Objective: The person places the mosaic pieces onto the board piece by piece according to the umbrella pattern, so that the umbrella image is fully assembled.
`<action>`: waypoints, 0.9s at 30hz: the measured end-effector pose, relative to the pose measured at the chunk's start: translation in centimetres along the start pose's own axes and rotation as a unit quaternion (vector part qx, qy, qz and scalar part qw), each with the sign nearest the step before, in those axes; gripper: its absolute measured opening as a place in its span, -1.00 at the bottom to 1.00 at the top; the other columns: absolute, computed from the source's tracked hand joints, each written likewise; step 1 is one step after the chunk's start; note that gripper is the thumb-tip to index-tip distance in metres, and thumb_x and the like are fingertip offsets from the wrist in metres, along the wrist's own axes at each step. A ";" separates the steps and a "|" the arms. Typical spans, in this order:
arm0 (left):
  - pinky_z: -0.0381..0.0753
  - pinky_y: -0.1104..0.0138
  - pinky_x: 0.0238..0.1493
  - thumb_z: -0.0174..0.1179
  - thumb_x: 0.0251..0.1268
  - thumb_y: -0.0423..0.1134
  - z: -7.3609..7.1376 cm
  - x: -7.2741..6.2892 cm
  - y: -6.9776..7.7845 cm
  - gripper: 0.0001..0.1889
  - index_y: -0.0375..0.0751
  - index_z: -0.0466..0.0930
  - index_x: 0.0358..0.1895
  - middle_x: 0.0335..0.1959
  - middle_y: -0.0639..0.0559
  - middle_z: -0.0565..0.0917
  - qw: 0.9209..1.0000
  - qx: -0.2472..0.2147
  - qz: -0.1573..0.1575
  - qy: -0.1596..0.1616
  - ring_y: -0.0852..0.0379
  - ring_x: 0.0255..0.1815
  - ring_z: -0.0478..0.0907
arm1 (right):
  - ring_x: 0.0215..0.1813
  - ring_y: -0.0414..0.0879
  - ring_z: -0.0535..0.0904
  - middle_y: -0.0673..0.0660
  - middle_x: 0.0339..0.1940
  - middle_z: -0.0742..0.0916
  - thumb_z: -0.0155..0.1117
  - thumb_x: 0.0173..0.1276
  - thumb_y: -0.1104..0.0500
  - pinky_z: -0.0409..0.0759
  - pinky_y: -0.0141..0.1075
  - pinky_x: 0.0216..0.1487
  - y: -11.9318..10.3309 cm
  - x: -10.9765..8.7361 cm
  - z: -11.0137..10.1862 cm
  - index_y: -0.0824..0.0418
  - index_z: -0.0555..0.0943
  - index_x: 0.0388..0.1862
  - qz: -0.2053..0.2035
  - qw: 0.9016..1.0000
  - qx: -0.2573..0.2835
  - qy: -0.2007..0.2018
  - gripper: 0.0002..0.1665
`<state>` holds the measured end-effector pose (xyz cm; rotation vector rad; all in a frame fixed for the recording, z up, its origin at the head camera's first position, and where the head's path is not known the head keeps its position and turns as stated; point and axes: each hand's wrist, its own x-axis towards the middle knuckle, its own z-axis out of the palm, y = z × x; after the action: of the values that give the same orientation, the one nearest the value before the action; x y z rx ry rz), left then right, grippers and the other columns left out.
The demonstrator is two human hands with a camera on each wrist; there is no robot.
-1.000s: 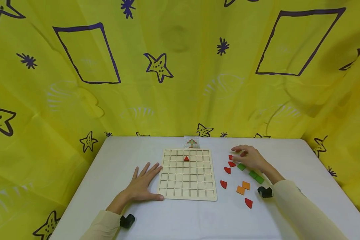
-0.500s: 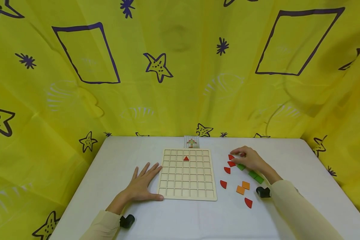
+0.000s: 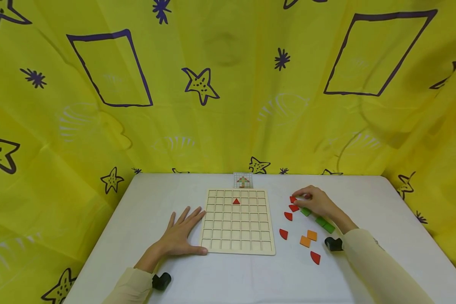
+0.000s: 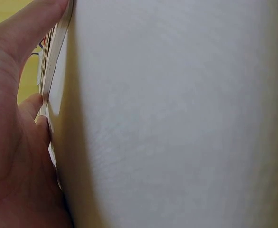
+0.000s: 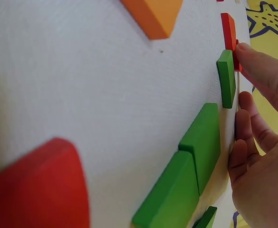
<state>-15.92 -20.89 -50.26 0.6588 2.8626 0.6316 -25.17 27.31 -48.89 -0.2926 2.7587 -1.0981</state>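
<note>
Left hand [image 3: 180,236] lies flat, fingers spread against the wooden grid board's [image 3: 237,251] left edge to steady it, while right hand [image 3: 316,202] pinches a red piece [image 3: 293,199] among loose tiles right of board.

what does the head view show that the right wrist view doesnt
Only the head view shows the wooden grid board with one red triangle in it, the small pattern card behind it, the left hand lying flat against the board's left edge, and the yellow star-print backdrop.

Only the right wrist view shows, close up, the thickness of the green blocks and a fingertip against a red piece.

Both show the right hand among loose red, green and orange pieces on the white table.
</note>
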 end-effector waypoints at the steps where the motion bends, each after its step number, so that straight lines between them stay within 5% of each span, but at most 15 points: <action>1: -0.42 -0.41 0.48 0.41 -0.10 0.50 -0.1 0.0 0.1 0.25 0.00 0.11 0.66 0.68 -0.02 0.08 1.000 0.001 -0.003 -0.003 -0.27 0.69 -0.19 | 0.02 0.13 0.44 0.26 0.11 0.62 0.45 0.39 0.05 0.48 -0.13 -0.02 0.0 0.0 0.0 0.16 0.76 0.10 0.001 1.000 0.001 0.001 -0.64; 27: -0.40 -0.40 0.48 0.42 -0.11 0.49 -0.1 0.0 0.0 0.25 0.00 0.10 0.66 0.68 -0.01 0.07 1.000 0.003 -0.003 -0.003 -0.26 0.69 -0.19 | 0.07 0.17 0.46 0.31 0.16 0.61 0.43 0.41 0.09 0.53 0.03 0.08 -0.4 -0.1 0.2 0.21 0.73 0.12 0.001 1.000 -0.003 0.005 -0.63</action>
<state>-15.91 -20.93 -50.20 0.6511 2.8620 0.6195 -24.93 26.91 -48.76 -0.2873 2.7699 -1.0945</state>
